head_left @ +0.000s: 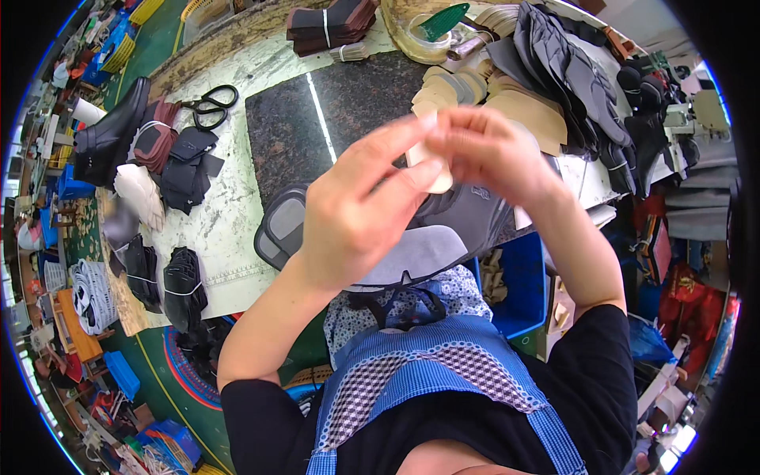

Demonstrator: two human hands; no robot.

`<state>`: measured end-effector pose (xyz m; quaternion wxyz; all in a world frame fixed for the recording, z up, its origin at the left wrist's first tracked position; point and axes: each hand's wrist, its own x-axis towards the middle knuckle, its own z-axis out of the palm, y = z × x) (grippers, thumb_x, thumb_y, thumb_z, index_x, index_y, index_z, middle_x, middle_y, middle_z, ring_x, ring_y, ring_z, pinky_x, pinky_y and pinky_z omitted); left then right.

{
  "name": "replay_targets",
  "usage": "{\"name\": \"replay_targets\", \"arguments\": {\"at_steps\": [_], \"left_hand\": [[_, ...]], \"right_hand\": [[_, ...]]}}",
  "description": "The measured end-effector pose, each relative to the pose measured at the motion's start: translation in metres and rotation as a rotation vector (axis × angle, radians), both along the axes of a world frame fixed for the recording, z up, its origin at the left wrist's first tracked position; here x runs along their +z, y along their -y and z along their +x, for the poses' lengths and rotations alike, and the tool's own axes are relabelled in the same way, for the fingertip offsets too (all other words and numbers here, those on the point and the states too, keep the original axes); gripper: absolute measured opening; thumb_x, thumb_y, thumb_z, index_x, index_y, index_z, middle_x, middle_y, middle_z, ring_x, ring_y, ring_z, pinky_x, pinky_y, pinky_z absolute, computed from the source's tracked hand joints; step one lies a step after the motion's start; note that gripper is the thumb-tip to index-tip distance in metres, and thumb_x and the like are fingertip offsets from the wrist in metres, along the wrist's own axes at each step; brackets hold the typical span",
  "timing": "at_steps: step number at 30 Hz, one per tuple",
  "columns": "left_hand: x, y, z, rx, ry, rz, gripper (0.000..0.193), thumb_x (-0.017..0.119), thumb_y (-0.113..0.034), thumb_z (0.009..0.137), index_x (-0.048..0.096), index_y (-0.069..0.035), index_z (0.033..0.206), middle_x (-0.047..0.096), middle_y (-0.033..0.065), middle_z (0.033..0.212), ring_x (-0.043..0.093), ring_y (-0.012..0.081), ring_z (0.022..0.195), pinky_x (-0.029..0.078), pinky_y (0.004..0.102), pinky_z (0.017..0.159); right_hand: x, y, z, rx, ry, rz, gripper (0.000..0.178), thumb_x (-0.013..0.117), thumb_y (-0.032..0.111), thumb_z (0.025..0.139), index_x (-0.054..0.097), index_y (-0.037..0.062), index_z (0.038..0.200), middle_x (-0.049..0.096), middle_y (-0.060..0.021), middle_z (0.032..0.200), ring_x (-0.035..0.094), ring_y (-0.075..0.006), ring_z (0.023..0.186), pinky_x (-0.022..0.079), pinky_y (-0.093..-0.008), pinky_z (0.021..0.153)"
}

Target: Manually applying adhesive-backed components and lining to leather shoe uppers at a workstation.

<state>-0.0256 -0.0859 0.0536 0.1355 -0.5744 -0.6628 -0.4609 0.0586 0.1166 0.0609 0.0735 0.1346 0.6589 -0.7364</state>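
Head camera looks steeply down, close over the worktable (237, 214)

cluttered worktable (237, 206), seemingly green floor (170, 372)

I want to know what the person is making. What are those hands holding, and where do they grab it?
A small cream, insole-shaped piece, pinched at its edges between the fingers of the left hand and the right hand.

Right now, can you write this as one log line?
left hand: holds beige piece | right hand: pinches same piece | below: grey shoe upper on dark slab
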Motion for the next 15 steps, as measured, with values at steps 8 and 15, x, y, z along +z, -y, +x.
{"name": "replay_targets", "arguments": {"at_steps": [8,15], "left_hand": [[0.005,-0.008,0.028,-0.168,1.145,-0.080,0.032,0.068,-0.002,0.094,0.054,-0.001,0.123,0.068,0.0053,0.093,0.069,0.0115,0.086,0.060,0.0251,0.074],[0.014,-0.007,0.027,-0.648,1.427,-0.446,0.059,0.071,0.003,0.089,0.041,-0.003,0.140,0.067,0.0079,0.089,0.070,0.0153,0.077,0.060,0.0259,0.068]], "right_hand": [[0.012,0.014,0.045,-0.091,-0.165,0.053,0.019,0.072,0.014,0.090,0.072,-0.0022,0.100,0.068,-0.0001,0.078,0.060,-0.0045,0.069,0.048,-0.0200,0.063],[0.023,-0.004,0.072,0.384,-0.036,-0.152,0.010,0.064,0.006,0.084,0.071,-0.0011,0.085,0.068,-0.0043,0.070,0.062,-0.0065,0.060,0.048,-0.0203,0.053]]}}
